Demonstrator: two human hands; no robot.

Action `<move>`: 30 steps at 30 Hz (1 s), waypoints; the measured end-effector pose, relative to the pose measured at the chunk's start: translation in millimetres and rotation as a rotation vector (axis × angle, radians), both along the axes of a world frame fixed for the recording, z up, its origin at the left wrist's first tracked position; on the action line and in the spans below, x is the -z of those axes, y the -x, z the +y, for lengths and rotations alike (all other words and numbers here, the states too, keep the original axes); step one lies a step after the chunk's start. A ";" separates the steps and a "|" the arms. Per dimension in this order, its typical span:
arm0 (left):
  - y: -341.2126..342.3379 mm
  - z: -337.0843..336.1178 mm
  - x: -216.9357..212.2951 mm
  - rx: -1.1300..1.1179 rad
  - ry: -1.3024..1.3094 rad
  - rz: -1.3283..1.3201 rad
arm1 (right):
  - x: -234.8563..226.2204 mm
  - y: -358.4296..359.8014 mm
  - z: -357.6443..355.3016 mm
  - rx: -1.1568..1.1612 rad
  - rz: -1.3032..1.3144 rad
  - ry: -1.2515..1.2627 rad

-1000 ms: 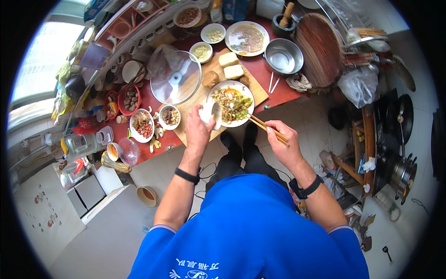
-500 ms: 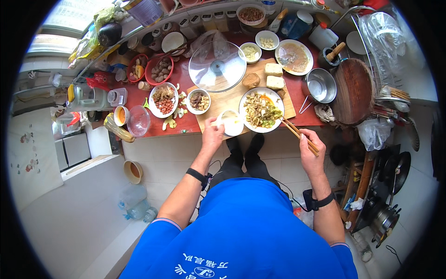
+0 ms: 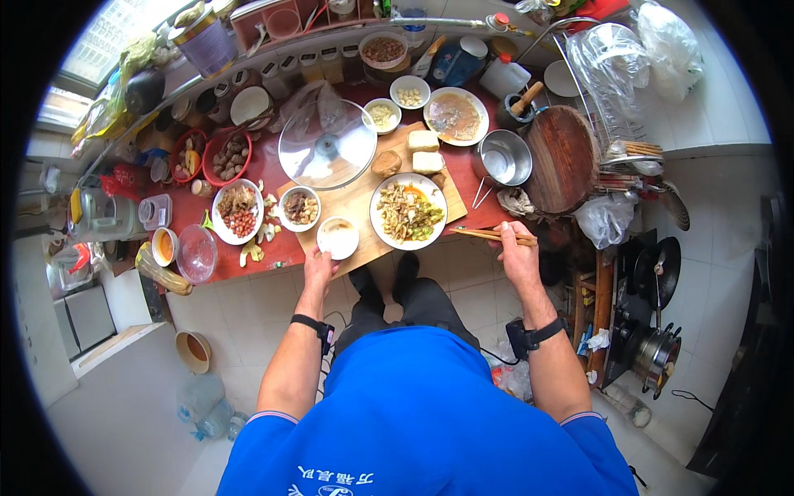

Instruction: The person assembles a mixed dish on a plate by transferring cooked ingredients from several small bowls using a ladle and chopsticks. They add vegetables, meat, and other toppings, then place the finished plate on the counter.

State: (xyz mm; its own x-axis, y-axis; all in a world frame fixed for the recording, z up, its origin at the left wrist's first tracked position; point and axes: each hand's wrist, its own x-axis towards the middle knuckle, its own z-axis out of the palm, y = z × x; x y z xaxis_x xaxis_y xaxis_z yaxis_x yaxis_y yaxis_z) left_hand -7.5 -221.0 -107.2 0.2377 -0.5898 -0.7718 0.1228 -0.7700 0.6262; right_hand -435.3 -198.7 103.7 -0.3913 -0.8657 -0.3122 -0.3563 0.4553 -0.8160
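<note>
My left hand [image 3: 319, 268] grips the near edge of a white bowl [image 3: 338, 238] with something pale inside, at the front left of the wooden board [image 3: 451, 194]. My right hand [image 3: 518, 250] is closed round a pair of wooden chopsticks [image 3: 482, 235]. Their tips point left, beside the right rim of a white plate [image 3: 408, 212] of chopped, mixed food in yellow, brown and green. Behind that plate lie pale blocks [image 3: 425, 151] and a round brown piece [image 3: 386, 164]. Left of the white bowl stands a small bowl of chopped ingredients [image 3: 299, 208].
A glass lid [image 3: 327, 147] rests on the board's far left. Farther left are a plate with peanuts [image 3: 238, 212] and a clear bowl [image 3: 198, 253]. To the right are a metal pot [image 3: 504, 158], a thick round wooden board [image 3: 563, 161] and a mortar [image 3: 516, 112]. Peels [image 3: 263, 240] litter the front edge.
The whole view has shifted to the right. My left hand has brought the white bowl away from the food plate, leftward. The chopsticks now lie flatter, their tips by the plate's rim.
</note>
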 end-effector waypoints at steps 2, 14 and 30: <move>-6.7 0.9 -4.2 0.082 -0.025 -0.100 | 4.0 4.9 -3.3 0.017 -0.033 -0.012; 213.5 -98.7 -134.3 0.324 0.189 0.270 | 41.1 90.6 -55.1 -0.121 -0.218 -0.124; 414.0 -258.6 12.0 0.004 -0.213 0.094 | 54.2 184.2 -50.1 -0.195 -0.041 -0.152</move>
